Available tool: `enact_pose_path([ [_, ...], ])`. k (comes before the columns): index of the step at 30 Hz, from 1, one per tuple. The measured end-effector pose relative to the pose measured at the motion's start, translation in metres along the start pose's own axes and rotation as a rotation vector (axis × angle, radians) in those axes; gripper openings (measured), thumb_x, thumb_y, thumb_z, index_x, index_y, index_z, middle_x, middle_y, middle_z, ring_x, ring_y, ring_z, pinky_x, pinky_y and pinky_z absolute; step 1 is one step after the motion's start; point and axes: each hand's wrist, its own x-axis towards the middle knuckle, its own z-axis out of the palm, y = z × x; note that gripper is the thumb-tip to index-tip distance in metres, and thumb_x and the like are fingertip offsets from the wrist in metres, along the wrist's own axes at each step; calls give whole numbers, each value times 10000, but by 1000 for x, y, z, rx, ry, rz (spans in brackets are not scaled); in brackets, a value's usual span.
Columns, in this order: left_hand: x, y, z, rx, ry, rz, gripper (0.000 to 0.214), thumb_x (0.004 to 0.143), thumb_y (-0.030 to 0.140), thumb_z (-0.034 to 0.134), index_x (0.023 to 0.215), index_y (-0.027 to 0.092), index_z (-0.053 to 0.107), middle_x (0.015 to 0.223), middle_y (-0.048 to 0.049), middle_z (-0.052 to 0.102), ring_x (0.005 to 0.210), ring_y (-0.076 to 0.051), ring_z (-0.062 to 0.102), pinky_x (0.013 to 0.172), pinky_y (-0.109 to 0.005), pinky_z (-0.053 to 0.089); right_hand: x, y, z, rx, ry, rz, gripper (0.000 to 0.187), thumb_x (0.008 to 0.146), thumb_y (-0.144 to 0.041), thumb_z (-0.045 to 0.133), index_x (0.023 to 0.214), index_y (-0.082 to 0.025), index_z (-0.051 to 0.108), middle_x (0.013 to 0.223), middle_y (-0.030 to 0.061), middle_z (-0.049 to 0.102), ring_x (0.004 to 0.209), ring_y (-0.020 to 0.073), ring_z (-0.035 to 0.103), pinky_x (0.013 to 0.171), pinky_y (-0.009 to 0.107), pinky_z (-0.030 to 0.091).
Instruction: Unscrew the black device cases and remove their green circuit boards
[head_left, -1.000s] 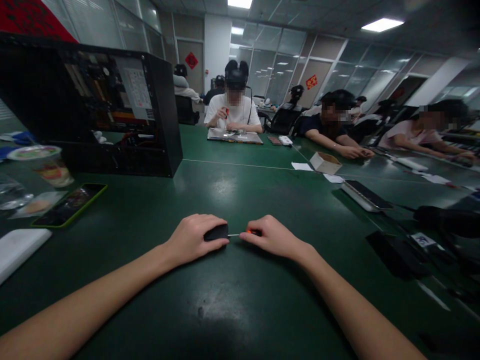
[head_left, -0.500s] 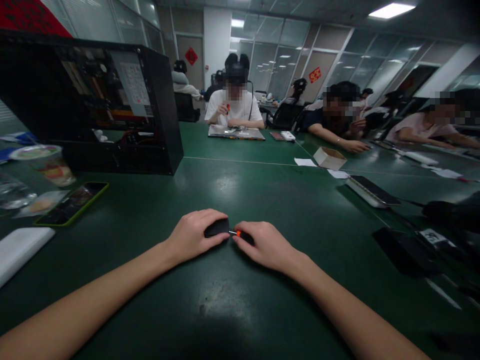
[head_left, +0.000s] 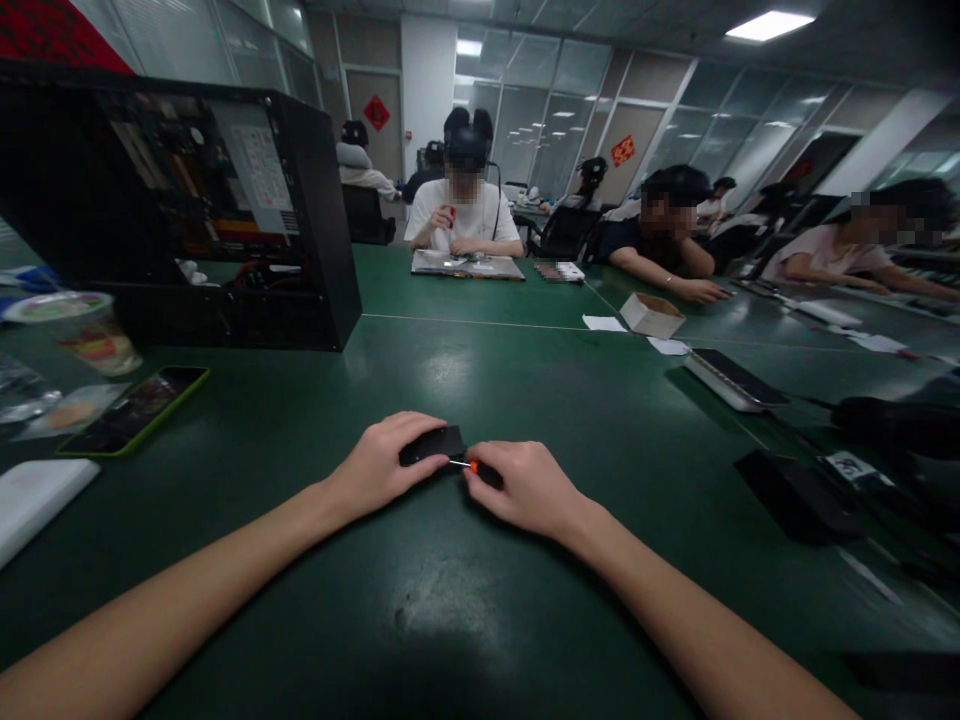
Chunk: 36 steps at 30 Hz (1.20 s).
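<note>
My left hand is closed around a small flat black rectangular block, thumb along its near side and fingers over its far side. What kind of object it is, I cannot make out. A screwdriver with a black and orange handle is gripped in my right hand. Its thin metal shaft points left and reaches the near right edge of the block, beside my left thumb. Whether the tip sits in the block is hidden. Both hands rest low over the green table.
An open black computer case stands at the left back. Near it are a phone, a plastic cup and a white object. To the right lie a small box, another phone and dark cables. Across the table, a person works.
The block has turned slightly in my left hand, showing more of its top. More of the screwdriver's shaft shows along its near edge. The whole view has shifted slightly.
</note>
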Motion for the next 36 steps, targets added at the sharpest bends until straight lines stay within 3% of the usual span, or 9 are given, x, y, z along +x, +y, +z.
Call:
enact_pose_path([
  [4,0,-3,1,76,26,-71,381,906,451,701,1177,183,697,1145,-106,752,1063,-294,702,955,-462,554,1,2,2,-7,3,-17,241,976,-310,522,1044,-170,705,916,70,760,764,171,681,701,267,437],
  [8,1,-6,3,6,18,-114,375,903,474,686,1148,191,710,1113,-91,760,998,-268,724,906,-407,582,2,4,4,-10,5,-42,237,979,-316,523,1048,-174,699,924,66,761,764,169,682,696,268,434],
  [21,3,-7,-1,-45,-49,-39,395,922,395,673,1265,200,659,1217,-94,733,1094,-261,705,964,-386,565,3,22,-11,-44,-14,-77,152,888,-262,599,925,-170,714,786,35,726,659,147,628,650,254,384],
  [29,2,-4,3,-77,-18,-47,343,933,379,682,1222,193,669,1181,-88,737,1071,-250,707,957,-376,563,1,7,1,-60,21,-44,215,965,-318,531,1045,-153,641,897,88,757,730,185,688,649,275,407],
  [36,-1,-5,9,-86,-6,-107,393,932,395,684,1265,187,659,1221,-99,730,1102,-266,698,990,-408,546,0,7,4,-27,19,-55,188,969,-331,546,1065,-170,569,829,59,736,668,181,671,611,273,400],
])
